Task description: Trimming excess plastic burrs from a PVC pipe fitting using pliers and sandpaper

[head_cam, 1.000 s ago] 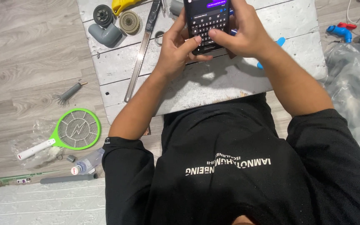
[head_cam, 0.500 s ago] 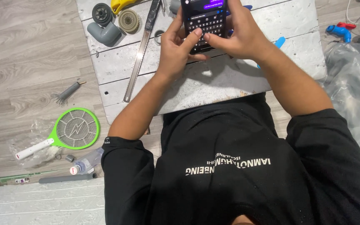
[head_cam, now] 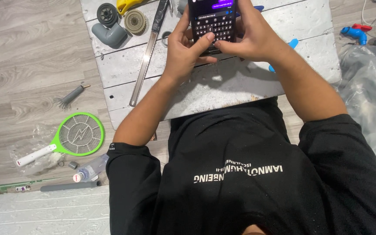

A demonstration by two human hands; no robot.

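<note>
Both my hands hold a dark smartphone (head_cam: 213, 21) above a white painted wooden board (head_cam: 244, 82). My left hand (head_cam: 186, 45) grips the phone's left side, its thumb lying across the on-screen keyboard. My right hand (head_cam: 251, 37) wraps the right side, thumb at the phone's lower edge. The screen is lit and shows a keyboard below a chat. My black shirt fills the lower part of the head view.
On the board lie a long metal blade (head_cam: 146, 56), a grey pipe elbow (head_cam: 109, 35), two round discs (head_cam: 135, 21) and a yellow tool (head_cam: 127, 5). A green racket-shaped swatter (head_cam: 72, 137), a small brush (head_cam: 68, 96) and a bottle (head_cam: 88, 172) lie on the floor at left. Clear plastic bags (head_cam: 368, 87) lie right.
The view has shifted slightly, so the phone sits a little higher in the frame. My left thumb has moved across the keyboard. Both hands still hold the phone.
</note>
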